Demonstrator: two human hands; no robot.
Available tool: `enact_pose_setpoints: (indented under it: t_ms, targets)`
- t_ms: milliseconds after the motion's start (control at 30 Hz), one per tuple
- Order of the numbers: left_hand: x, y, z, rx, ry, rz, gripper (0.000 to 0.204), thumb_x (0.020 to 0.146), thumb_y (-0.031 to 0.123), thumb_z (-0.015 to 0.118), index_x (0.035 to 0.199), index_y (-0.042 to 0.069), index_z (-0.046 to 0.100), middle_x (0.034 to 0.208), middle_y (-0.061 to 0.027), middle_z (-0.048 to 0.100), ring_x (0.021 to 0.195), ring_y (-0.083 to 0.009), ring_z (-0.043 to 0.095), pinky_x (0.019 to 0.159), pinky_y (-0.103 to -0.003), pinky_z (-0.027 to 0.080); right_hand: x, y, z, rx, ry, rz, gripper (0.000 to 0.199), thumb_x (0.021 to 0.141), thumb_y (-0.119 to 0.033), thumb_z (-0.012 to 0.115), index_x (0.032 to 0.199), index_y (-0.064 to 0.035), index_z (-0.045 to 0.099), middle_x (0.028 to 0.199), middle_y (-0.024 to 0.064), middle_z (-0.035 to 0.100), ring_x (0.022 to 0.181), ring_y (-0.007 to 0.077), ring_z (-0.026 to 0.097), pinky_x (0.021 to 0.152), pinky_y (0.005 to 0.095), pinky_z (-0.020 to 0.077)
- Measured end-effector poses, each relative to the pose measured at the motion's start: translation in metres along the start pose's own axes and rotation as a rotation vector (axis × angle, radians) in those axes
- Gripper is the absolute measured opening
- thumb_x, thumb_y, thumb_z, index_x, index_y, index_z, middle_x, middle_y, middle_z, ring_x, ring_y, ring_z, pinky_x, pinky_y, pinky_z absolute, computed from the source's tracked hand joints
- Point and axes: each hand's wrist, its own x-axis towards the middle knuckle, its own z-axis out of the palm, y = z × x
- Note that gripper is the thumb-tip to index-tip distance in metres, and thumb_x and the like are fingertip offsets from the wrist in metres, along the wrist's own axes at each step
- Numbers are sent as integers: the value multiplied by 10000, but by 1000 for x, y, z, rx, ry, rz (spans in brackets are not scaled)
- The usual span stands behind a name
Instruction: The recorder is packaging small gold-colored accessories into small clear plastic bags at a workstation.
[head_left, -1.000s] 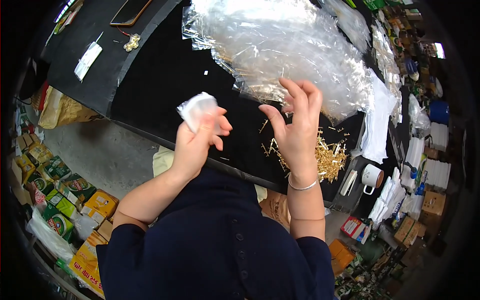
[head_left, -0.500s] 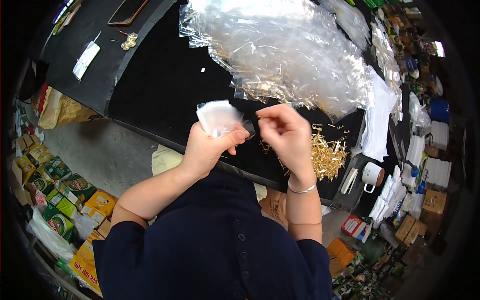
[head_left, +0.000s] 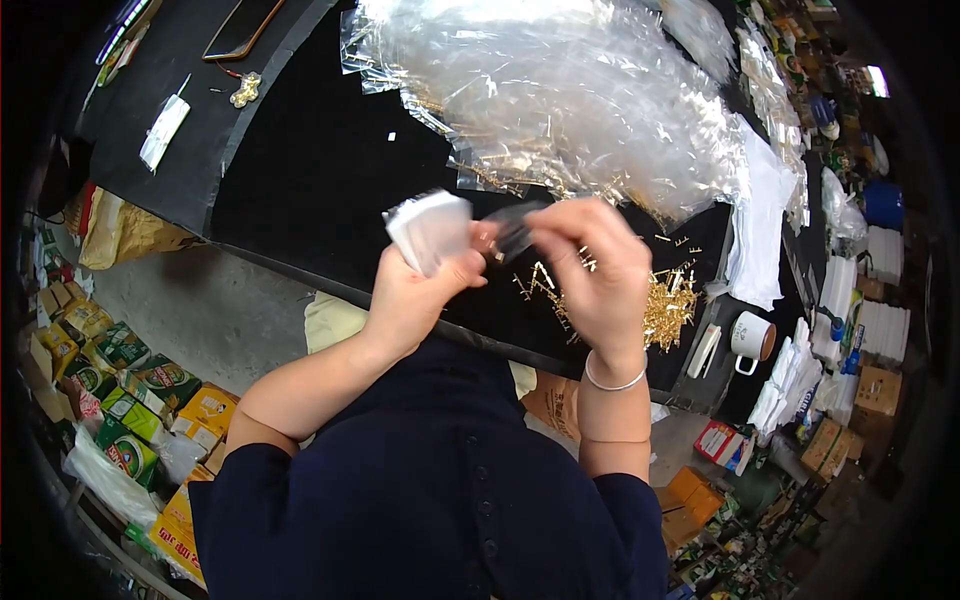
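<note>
So the left hand (head_left: 422, 288) is curled snugly round a stack of small bags (head_left: 432, 228), whitish and see-through, fanned a bit at the top, with the thumb laid across toward the fingers. The right hand (head_left: 605, 275) is mostly closed up, thumb and fingertips pinching the edge of a single clear bag (head_left: 514, 232), which sits right between the two hands over the near part of the black desk (head_left: 300, 170). That bag's pretty blurry, so I can't tell if anything's in it. There's a bracelet (head_left: 617, 384) on the right wrist. A pile of little gold pieces (head_left: 668, 312) lies just beside the right hand, a few strays scattered near it. Beyond both hands there's a big spread of clear packets (head_left: 570, 100), some with gold bits showing along the near edge. Over on the right you've got a bunch of white sheets (head_left: 757, 225) and a white mug (head_left: 750, 338); far left, a phone (head_left: 242, 28) with a gold charm (head_left: 246, 90) just below it.
</note>
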Motion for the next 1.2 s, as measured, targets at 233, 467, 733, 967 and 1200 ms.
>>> enact_pose_setpoints:
  t_ms: [233, 467, 733, 967, 1200]
  targets:
    - [3, 3, -12, -80, 8, -93, 172, 945, 153, 619, 1034, 7, 610, 997, -98, 654, 826, -127, 627, 617, -219, 495, -14, -2, -2, -204, 3, 304, 178, 749, 63, 697, 913, 9, 652, 880, 92, 603, 667, 190, 595, 605, 318, 493]
    - [-1, -1, 3, 33, -15, -82, 127, 888, 86, 679, 972, 15, 615, 896, -83, 655, 775, -124, 619, 580, -218, 483, -50, 25, 2, -334, -348, 354, 166, 753, 60, 671, 904, 2, 629, 809, 83, 569, 600, 197, 546, 570, 326, 471]
    - [-4, 4, 6, 48, -25, -94, 196, 847, 80, 728, 985, 6, 610, 896, -88, 668, 754, -129, 625, 538, -224, 481, -26, 4, -5, 45, -125, 480, 174, 753, 55, 646, 915, -1, 617, 802, 95, 586, 633, 217, 590, 598, 323, 489]
    - [-4, 1, 2, 120, -57, -73, 219, 840, 91, 739, 996, 3, 614, 890, -88, 670, 737, -126, 624, 536, -222, 483, -50, 16, 8, -375, -325, 321, 246, 741, 83, 646, 970, -4, 629, 804, 70, 574, 649, 148, 580, 598, 258, 482]
    - [-5, 2, 0, 172, -96, -46, 198, 837, 86, 741, 977, 0, 630, 887, -81, 671, 718, -111, 614, 532, -219, 484, -23, -7, -3, 364, 19, 409, 182, 780, 99, 627, 946, 27, 643, 871, 84, 615, 704, 136, 599, 621, 239, 482]
